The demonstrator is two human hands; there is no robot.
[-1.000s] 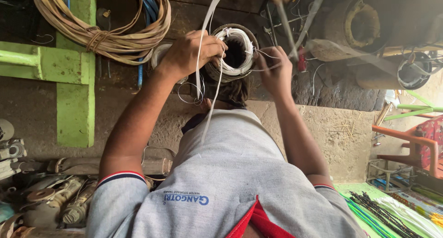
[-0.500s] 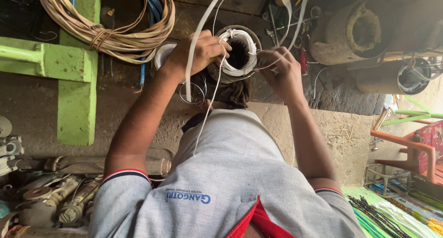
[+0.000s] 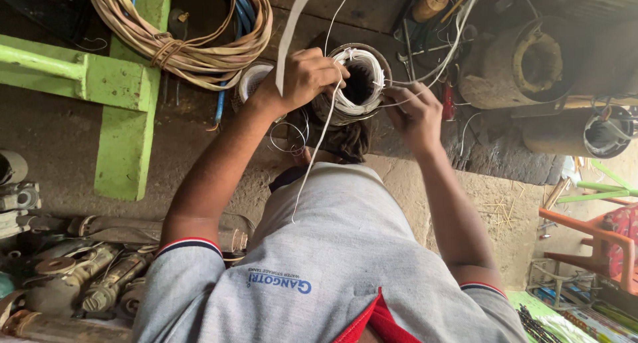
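Note:
A round motor stator (image 3: 332, 110) wrapped with white winding lacing stands on the dark workbench, its bore facing up. My left hand (image 3: 307, 77) rests on its left rim, shut on a flat white tape strip (image 3: 291, 24) that runs up out of view. A thin white cord (image 3: 312, 163) hangs from that hand over my grey shirt. At the stator's right rim my right hand (image 3: 413, 114) pinches thin white cords (image 3: 452, 47) that lead up and right.
A coil of tan cable (image 3: 193, 44) lies on a green metal frame (image 3: 126, 97) at upper left. Other motor housings (image 3: 531, 64) sit at right, with tools behind the stator. Rusty metal parts (image 3: 86, 276) lie at lower left, an orange chair (image 3: 598, 236) at lower right.
Both hands stay at the stator. My left hand has shifted slightly right onto the rim, and the white tape strip has swung with it.

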